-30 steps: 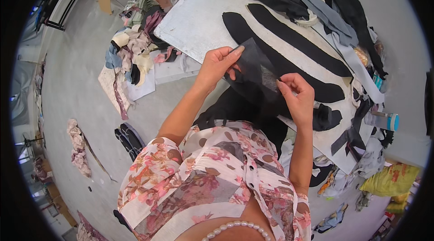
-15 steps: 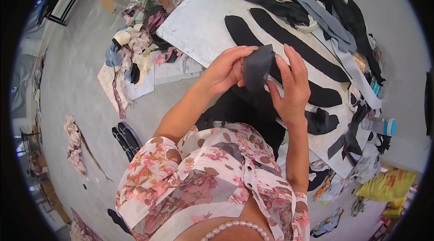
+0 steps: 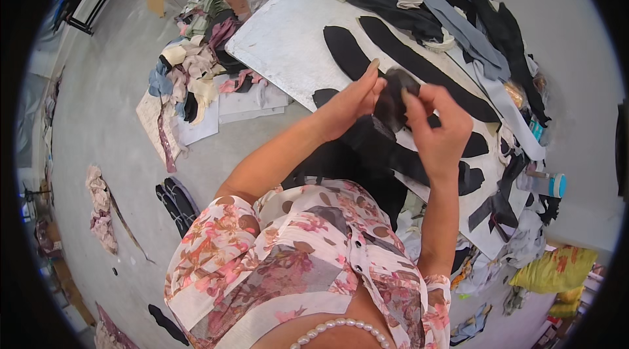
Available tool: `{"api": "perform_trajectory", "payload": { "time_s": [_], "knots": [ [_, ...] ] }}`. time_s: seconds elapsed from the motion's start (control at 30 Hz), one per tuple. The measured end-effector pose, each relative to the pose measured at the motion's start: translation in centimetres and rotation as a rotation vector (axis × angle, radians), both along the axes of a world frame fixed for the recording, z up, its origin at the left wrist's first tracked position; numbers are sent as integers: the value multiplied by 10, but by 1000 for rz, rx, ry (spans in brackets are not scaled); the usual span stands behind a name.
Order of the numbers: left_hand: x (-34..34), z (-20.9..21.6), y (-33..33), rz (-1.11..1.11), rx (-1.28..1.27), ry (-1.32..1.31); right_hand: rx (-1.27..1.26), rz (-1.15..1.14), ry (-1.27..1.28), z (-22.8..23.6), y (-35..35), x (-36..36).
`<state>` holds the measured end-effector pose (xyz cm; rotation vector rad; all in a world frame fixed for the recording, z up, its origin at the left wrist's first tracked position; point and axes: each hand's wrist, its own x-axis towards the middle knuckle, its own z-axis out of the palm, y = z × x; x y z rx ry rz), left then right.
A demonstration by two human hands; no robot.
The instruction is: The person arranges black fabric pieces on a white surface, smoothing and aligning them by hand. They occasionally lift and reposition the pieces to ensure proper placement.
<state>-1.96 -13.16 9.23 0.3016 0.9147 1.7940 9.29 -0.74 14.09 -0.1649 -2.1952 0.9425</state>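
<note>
From my feed, the right hand (image 3: 442, 129) has its thumb and fingers pinched on a dark, thin fabric piece (image 3: 394, 103), which lies just left of those fingertips, between the two hands. The left hand (image 3: 350, 103) is close against the piece's left side, thumb pointing up; its curled fingers are partly hidden, so I can't tell whether it grips the cloth. The piece is blurred and bunched, its full outline hard for me to make out, and where its lower end stops against the black cloth (image 3: 347, 159) nearer the body is unclear. Beyond the hands, on the pale table (image 3: 268, 38), lies a long curved black strip (image 3: 429, 64); left of it, a second black strip (image 3: 344, 48) is partly covered by the hands. At the far right, I see overlapping grey fabric (image 3: 465, 35), its layers hiding one another.
</note>
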Motion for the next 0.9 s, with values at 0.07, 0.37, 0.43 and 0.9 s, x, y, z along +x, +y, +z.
{"api": "perform_trajectory", "payload": {
  "time_s": [0.07, 0.37, 0.43, 0.9],
  "knots": [
    [3, -9, 2, -178, 161, 78, -133, -71, -43, 17, 4, -3],
    [24, -24, -19, -583, 13, 247, -463, -263, 246, 13, 97, 34],
    [20, -24, -28, -592, -48, 259, -553, -288, 275, 0, 115, 57],
    [9, -49, -22, -573, -163, 678, -795, -73, 306, -15, 122, 82]
  ]
}}
